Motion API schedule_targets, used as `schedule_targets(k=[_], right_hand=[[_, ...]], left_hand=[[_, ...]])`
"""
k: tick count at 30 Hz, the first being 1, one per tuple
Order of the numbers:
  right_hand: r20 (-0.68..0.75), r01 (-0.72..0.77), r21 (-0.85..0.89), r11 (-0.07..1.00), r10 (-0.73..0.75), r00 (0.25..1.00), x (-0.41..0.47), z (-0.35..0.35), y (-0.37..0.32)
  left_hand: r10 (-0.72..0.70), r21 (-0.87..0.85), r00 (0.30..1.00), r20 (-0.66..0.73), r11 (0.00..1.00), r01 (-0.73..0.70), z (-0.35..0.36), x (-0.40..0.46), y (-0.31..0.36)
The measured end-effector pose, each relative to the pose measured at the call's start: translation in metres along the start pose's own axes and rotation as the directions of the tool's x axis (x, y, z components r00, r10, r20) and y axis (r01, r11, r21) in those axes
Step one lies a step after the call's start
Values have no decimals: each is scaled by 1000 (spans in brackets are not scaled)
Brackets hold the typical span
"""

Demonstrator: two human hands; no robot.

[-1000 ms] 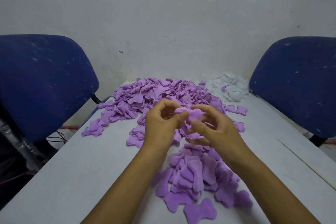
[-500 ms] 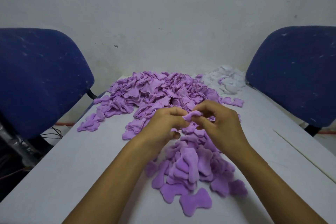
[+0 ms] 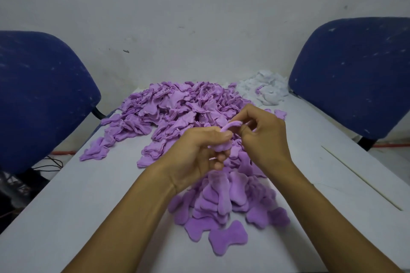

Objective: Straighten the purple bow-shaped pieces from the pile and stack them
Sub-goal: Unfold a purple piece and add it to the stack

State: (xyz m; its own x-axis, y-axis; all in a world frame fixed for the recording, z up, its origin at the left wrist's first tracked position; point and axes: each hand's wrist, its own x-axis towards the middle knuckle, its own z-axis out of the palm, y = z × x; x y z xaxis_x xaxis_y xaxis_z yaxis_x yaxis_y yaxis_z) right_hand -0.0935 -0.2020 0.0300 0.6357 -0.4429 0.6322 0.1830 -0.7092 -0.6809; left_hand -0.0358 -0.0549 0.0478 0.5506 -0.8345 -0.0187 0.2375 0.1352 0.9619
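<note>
Head view: both hands, left (image 3: 195,153) and right (image 3: 264,137), pinch a curled purple piece (image 3: 226,137), half hidden by fingers, above the stack (image 3: 224,201); they've dropped lower than a second ago.

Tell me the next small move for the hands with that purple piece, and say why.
Probably pull the two ends apart to flatten it. The purple piece is arched and crumpled between the left hand and the right hand, both pinching it above the table. The flattened pieces lie just below, so once it is straight it can likely be lowered onto them.
</note>
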Motion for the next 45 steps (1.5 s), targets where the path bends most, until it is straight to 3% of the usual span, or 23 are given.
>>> schedule_targets(k=[5, 13, 19, 22, 27, 31, 37, 45], right_hand=[[58, -66, 107, 992, 60, 996, 0, 3, -3], [31, -88, 180, 980, 84, 996, -2, 6, -6], [-11, -121, 119, 985, 123, 992, -1, 4, -2], [58, -150, 163, 975, 142, 988, 2, -2, 2], [231, -235, 411, 881, 149, 962, -1, -5, -4], [257, -293, 511, 808, 182, 949, -9, 0, -6], [253, -272, 409, 871, 178, 951, -13, 4, -5], [185, -262, 388, 884, 204, 961, -13, 6, -2]], left_hand=[[188, -29, 956, -224, 979, -199, -2, 4, -8], [272, 40, 920, -281, 961, -272, 0, 7, -17], [42, 33, 999, -32, 999, -41, 13, 6, -19], [95, 85, 995, 1, 992, -95, 6, 4, -15], [326, 243, 916, -233, 932, -270, -4, -1, -14], [328, 208, 894, -305, 939, -273, -15, 0, -10], [264, 216, 917, -300, 955, -204, -21, 0, -12], [307, 174, 814, -494, 951, -254, -27, 4, -11]])
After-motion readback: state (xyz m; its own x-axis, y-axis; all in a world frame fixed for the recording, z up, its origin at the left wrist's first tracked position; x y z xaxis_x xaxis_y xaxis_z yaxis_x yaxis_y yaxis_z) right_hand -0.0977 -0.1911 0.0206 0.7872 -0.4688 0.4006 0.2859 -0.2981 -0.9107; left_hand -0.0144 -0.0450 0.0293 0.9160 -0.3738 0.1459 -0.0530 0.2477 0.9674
